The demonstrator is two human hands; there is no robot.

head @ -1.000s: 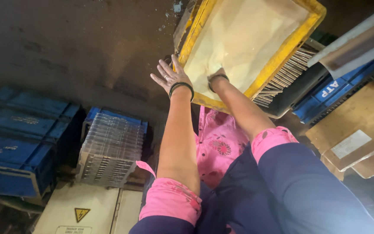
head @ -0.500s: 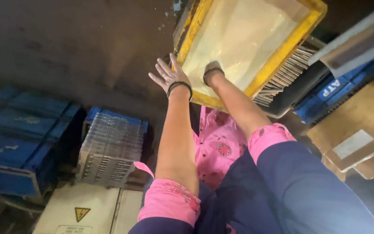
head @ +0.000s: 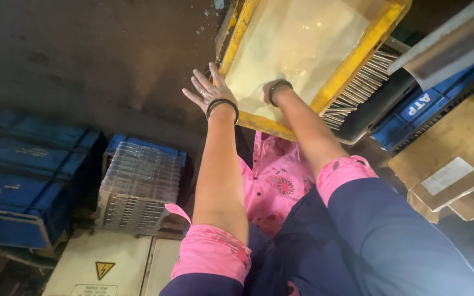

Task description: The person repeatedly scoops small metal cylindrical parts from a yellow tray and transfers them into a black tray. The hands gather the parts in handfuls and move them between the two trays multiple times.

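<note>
2 hands [head: 210, 90] on 1 yellow-framed tray [head: 352, 66], w/ 2 black wristbands [head: 221, 104].

One camera only, worn on the head, looking steeply down along the person's own arms and pink sleeves to the floor. It sits close: the forearms fill the middle of the frame, and the left hand [head: 208, 90] and right wrist meet the yellow tray [head: 352, 66] near the top edge. The tray is cut off by the upper border. Blue crates [head: 23, 181] lie at the left, cardboard boxes [head: 456, 164] at the right, both farther below. No second view overlaps this one.
</note>
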